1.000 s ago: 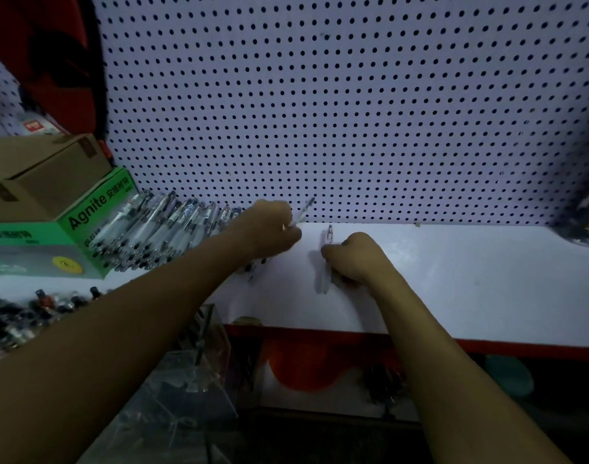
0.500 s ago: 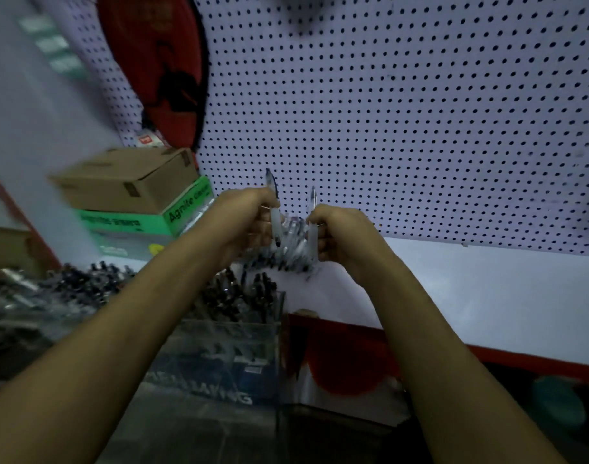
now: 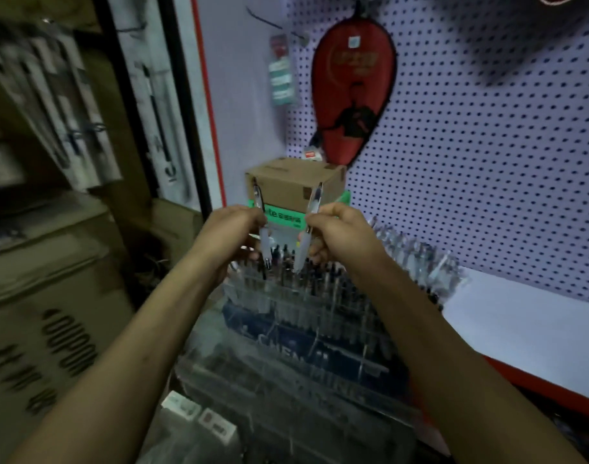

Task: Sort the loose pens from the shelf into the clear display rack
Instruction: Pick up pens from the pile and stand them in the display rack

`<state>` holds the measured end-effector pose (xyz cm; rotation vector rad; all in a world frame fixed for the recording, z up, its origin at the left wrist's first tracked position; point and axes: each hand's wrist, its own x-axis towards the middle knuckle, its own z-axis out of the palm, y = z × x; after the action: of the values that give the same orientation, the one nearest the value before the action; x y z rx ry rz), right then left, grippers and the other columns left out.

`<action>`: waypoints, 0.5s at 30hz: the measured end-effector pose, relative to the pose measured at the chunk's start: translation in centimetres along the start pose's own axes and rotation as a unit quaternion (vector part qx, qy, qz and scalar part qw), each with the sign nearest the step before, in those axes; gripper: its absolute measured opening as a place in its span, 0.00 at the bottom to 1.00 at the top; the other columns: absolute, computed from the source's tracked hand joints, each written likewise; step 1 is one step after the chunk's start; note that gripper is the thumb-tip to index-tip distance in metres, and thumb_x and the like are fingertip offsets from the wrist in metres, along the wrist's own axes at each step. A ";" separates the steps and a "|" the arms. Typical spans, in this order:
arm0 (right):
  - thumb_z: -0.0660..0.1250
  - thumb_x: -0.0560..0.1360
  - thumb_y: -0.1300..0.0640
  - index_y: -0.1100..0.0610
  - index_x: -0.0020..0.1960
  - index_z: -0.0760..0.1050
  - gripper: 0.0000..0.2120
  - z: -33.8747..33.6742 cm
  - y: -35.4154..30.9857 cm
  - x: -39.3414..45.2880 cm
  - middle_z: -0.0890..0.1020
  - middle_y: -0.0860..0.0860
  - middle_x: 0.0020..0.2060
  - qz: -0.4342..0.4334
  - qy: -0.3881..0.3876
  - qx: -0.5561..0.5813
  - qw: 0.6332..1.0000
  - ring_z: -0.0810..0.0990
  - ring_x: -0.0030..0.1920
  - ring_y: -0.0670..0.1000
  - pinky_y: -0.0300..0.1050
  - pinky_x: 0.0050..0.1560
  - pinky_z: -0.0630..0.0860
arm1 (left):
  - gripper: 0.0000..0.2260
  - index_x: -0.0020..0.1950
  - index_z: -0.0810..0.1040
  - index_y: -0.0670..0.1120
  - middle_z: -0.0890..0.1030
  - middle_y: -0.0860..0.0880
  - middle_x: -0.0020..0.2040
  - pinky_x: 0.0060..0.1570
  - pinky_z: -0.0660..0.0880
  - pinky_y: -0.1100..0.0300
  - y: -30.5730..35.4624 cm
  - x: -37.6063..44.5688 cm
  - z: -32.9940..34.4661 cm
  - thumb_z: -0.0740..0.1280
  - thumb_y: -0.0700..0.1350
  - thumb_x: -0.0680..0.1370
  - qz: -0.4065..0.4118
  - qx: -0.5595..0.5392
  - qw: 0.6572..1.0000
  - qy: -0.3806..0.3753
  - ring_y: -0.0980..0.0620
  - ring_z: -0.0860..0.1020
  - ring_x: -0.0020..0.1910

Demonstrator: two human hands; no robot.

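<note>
Head view: left hand (image 3: 227,231) is pinching one pen (image 3: 262,229), right hand (image 3: 341,231) is pinching a second pen (image 3: 308,229). Both pens are standing near-upright, tips down, long axes roughly vertical and tilting slightly toward each other. The clear display rack (image 3: 303,316) is sitting directly below both hands, tips just above its back row. Neither hand looks closer. Loose pens (image 3: 416,259) are lying on the shelf (image 3: 520,316), right of the right hand.
</note>
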<state>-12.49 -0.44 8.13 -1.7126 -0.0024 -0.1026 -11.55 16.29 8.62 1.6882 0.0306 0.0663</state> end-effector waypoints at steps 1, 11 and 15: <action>0.64 0.79 0.59 0.59 0.48 0.71 0.04 1.0 -0.3 0.3 0.81 0.62 0.38 0.002 -0.015 -0.009 1.000 0.76 0.25 0.51 0.44 0.29 0.76 | 0.03 0.45 0.77 0.40 0.75 0.51 0.26 0.26 0.71 0.60 -0.4 0.1 -1.2 0.65 0.39 0.75 -0.003 0.008 1.000 0.012 0.52 0.72 0.23; 0.62 0.78 0.64 0.53 0.50 0.68 0.07 7.0 -1.0 5.3 0.82 0.62 0.41 -0.092 -0.070 -0.050 0.992 0.84 0.37 0.58 0.55 0.44 0.83 | 0.07 0.41 0.72 0.51 0.76 0.43 0.38 0.39 0.74 0.51 -5.5 2.7 -7.4 0.68 0.41 0.73 0.047 0.005 0.977 0.208 0.46 0.74 0.36; 0.59 0.81 0.56 0.56 0.53 0.69 0.04 9.2 -0.1 7.4 0.82 0.57 0.40 -0.118 -0.080 -0.120 0.982 0.85 0.38 0.57 0.55 0.44 0.83 | 0.06 0.38 0.74 0.52 0.79 0.38 0.37 0.43 0.79 0.43 -6.2 4.5 -7.3 0.65 0.53 0.69 0.074 0.030 0.973 0.218 0.41 0.76 0.34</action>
<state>-4.47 8.20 7.44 -1.9538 -0.3256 -0.1457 -7.38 24.55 3.44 1.7050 0.2384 0.5530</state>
